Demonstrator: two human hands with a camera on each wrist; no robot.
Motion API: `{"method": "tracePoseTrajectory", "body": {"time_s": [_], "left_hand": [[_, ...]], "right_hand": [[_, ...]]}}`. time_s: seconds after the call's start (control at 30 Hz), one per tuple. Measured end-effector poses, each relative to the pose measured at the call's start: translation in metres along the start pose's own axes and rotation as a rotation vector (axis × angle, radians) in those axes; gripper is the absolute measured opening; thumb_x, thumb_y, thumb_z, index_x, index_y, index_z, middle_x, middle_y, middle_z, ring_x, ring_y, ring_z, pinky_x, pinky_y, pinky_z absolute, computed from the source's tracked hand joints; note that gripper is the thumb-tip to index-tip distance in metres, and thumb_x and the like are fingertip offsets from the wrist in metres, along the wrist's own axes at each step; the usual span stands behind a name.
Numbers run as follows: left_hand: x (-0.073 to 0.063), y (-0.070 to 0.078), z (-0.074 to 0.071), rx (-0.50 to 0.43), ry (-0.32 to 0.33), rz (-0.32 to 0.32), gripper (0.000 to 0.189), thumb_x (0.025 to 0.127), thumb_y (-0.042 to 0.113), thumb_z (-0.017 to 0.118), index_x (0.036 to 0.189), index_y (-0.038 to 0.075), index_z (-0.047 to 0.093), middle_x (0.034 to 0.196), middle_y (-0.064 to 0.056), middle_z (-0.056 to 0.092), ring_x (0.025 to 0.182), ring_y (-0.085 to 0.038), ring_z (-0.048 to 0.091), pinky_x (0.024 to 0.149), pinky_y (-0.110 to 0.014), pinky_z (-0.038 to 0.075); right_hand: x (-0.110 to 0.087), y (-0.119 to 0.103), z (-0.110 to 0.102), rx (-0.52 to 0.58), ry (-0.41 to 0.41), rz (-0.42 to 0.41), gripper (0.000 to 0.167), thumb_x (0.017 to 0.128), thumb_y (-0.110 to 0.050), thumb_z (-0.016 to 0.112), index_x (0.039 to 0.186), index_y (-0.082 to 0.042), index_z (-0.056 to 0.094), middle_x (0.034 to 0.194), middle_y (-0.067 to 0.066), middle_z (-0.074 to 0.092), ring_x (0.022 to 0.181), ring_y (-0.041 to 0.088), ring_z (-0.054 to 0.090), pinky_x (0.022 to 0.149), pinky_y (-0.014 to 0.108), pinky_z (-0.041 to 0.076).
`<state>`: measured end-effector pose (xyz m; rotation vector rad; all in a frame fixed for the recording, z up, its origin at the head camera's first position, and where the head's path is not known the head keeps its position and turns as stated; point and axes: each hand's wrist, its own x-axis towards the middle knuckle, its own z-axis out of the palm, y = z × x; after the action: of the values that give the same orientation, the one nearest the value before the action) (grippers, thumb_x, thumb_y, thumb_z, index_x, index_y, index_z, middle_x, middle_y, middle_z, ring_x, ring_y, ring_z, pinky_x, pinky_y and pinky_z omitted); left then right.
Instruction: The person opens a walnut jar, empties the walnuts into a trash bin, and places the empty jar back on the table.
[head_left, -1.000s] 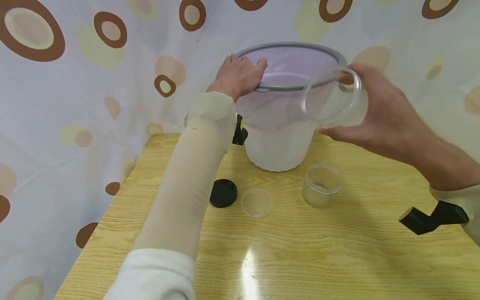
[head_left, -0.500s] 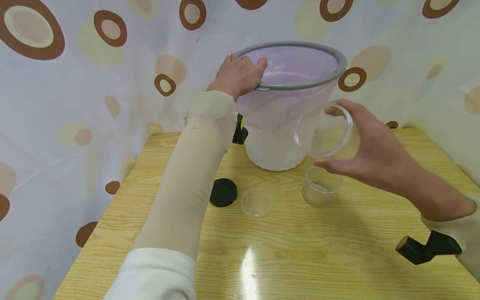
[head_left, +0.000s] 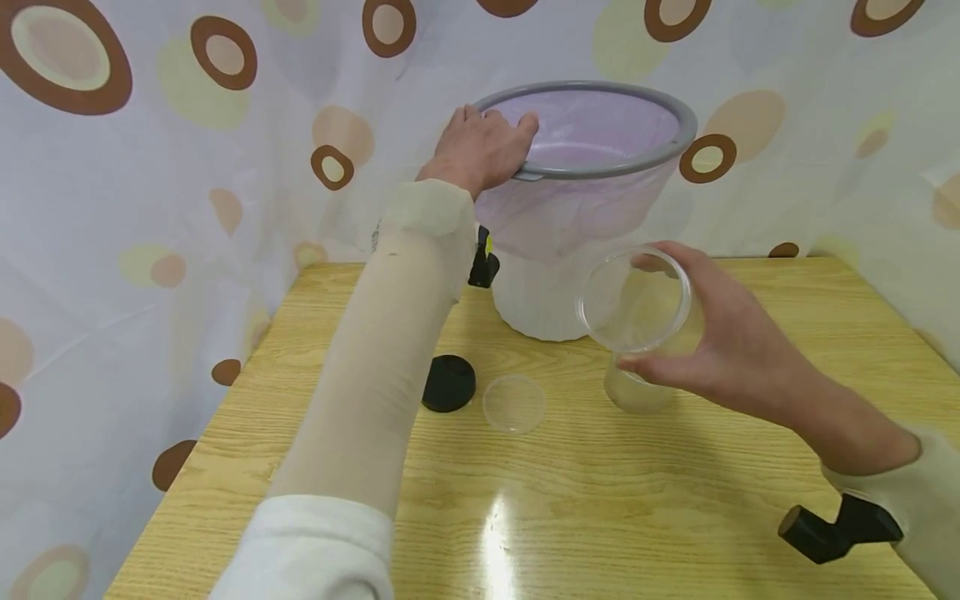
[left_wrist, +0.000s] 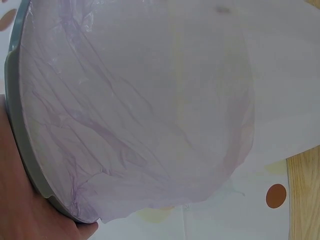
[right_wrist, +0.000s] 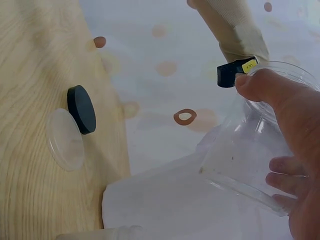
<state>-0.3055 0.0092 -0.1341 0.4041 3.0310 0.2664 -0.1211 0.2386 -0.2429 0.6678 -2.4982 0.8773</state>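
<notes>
My left hand (head_left: pixel 480 148) grips the grey rim of a white trash can (head_left: pixel 536 292), lined with a thin purple bag (head_left: pixel 592 125). In the left wrist view, that hand (left_wrist: pixel 25 195) lies along the rim beside the bag's creased film. My right hand (head_left: pixel 727 333) holds a clear plastic jar (head_left: pixel 633 300) between thumb and fingers. The jar is tilted, its round mouth toward the head camera; a few tiny specks show on it in the right wrist view. Below and behind it, a second clear jar (head_left: pixel 637 396) stands on the table, partly hidden.
A black round lid (head_left: pixel 450 383) and a translucent disc lid (head_left: pixel 514 404) lie side by side on the wooden table (head_left: pixel 600 517). A white curtain (head_left: pixel 262 167) with brown circles hangs behind and to the left.
My right hand has lowered the jar from beside the can's rim, down and slightly left, in front of the standing jar. The left hand has stayed on the rim.
</notes>
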Motion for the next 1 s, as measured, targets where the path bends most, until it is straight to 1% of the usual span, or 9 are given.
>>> {"method": "tracePoseTrajectory", "body": {"time_s": [0.2,0.37,0.57,0.7,0.83,0.87,0.93,0.97,1.0], "left_hand": [[0.0,0.002,0.0,0.007,0.003,0.003,0.076,0.102,0.056,-0.001,0.159,0.009,0.014,0.168,-0.006,0.009,0.155,-0.024,0.003,0.126,-0.033,0.003],[0.0,0.002,0.0,0.011,0.003,0.005,0.076,0.102,0.056,-0.001,0.16,0.009,0.013,0.168,-0.006,0.009,0.155,-0.024,0.003,0.126,-0.033,0.003],[0.0,0.002,0.0,0.022,0.001,0.002,0.077,0.102,0.056,-0.002,0.159,0.007,0.014,0.167,-0.007,0.009,0.155,-0.026,0.003,0.126,-0.034,0.003],[0.0,0.004,-0.001,0.017,0.006,0.001,0.077,0.102,0.056,-0.001,0.159,0.007,0.016,0.167,-0.009,0.01,0.155,-0.026,0.005,0.126,-0.034,0.004],[0.0,0.005,0.0,-0.014,0.026,-0.003,0.077,0.102,0.055,0.0,0.157,0.008,0.028,0.166,-0.01,0.015,0.153,-0.026,0.011,0.125,-0.033,0.008],[0.0,0.005,0.0,-0.026,0.035,-0.002,0.077,0.102,0.055,0.001,0.154,0.009,0.034,0.166,-0.01,0.018,0.152,-0.026,0.013,0.125,-0.033,0.009],[-0.001,0.004,0.002,-0.044,0.058,0.003,0.075,0.102,0.053,0.002,0.142,0.01,0.049,0.163,-0.009,0.026,0.15,-0.026,0.018,0.124,-0.033,0.011],[0.0,0.003,0.003,-0.056,0.073,0.007,0.073,0.103,0.052,0.002,0.132,0.01,0.054,0.158,-0.01,0.034,0.149,-0.025,0.021,0.124,-0.033,0.012],[0.0,0.003,0.005,-0.065,0.09,0.015,0.07,0.103,0.051,0.003,0.12,0.01,0.057,0.149,-0.011,0.043,0.147,-0.025,0.024,0.124,-0.033,0.012]], "right_hand": [[-0.009,0.001,0.009,0.035,-0.021,0.024,0.104,0.058,-0.017,0.097,0.146,-0.027,0.042,0.133,-0.007,0.057,0.113,0.005,0.048,0.088,0.013,0.035],[-0.017,0.002,0.017,0.063,-0.038,0.057,0.104,0.059,-0.018,0.097,0.147,-0.029,0.042,0.134,-0.007,0.056,0.113,0.005,0.048,0.087,0.014,0.036],[-0.029,0.003,0.027,0.14,-0.067,0.086,0.101,0.06,-0.017,0.096,0.145,-0.03,0.043,0.134,-0.008,0.056,0.114,0.005,0.05,0.089,0.014,0.038],[-0.038,0.006,0.034,0.192,-0.078,0.12,0.1,0.061,-0.016,0.096,0.145,-0.03,0.043,0.132,-0.011,0.057,0.111,0.005,0.052,0.088,0.014,0.04],[-0.047,0.008,0.042,0.231,-0.096,0.16,0.098,0.063,-0.018,0.095,0.145,-0.032,0.042,0.131,-0.011,0.057,0.109,0.007,0.054,0.088,0.017,0.041],[-0.049,0.009,0.044,0.234,-0.106,0.172,0.099,0.064,-0.02,0.095,0.145,-0.033,0.041,0.132,-0.012,0.057,0.11,0.008,0.053,0.088,0.018,0.042],[-0.053,0.01,0.048,0.234,-0.133,0.197,0.099,0.065,-0.024,0.094,0.146,-0.036,0.038,0.134,-0.014,0.055,0.112,0.007,0.051,0.089,0.02,0.042],[-0.055,0.01,0.05,0.233,-0.145,0.206,0.099,0.066,-0.025,0.094,0.146,-0.037,0.037,0.134,-0.015,0.055,0.113,0.006,0.05,0.09,0.021,0.041],[-0.057,0.011,0.052,0.24,-0.154,0.21,0.098,0.066,-0.026,0.094,0.146,-0.036,0.037,0.135,-0.015,0.055,0.114,0.007,0.05,0.09,0.022,0.042]]}}
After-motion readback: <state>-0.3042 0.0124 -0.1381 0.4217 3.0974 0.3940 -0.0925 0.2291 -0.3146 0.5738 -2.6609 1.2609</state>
